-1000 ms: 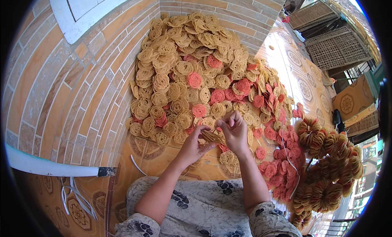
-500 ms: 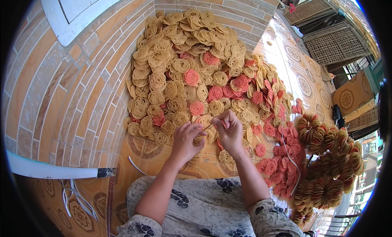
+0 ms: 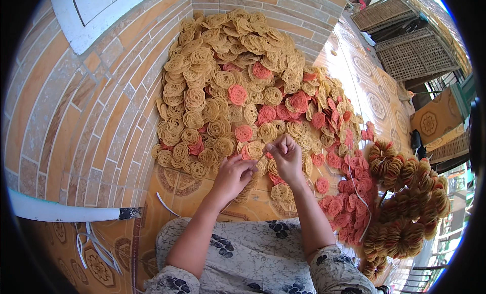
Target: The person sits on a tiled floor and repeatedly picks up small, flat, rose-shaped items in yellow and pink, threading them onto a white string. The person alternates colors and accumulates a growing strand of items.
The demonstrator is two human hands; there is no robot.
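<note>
Head camera: above floral-patterned clothing (image 3: 238,253), the left hand (image 3: 233,178) is held with fingers loosely bent, and the right hand (image 3: 285,160) with thumb and forefinger nearly meeting; whether anything is gripped by either cannot be told. Just beyond, yellow lacy discs (image 3: 195,98) are heaped on tiles, mixed with pink discs (image 3: 237,94), and backed by a wall (image 3: 104,111).
</note>
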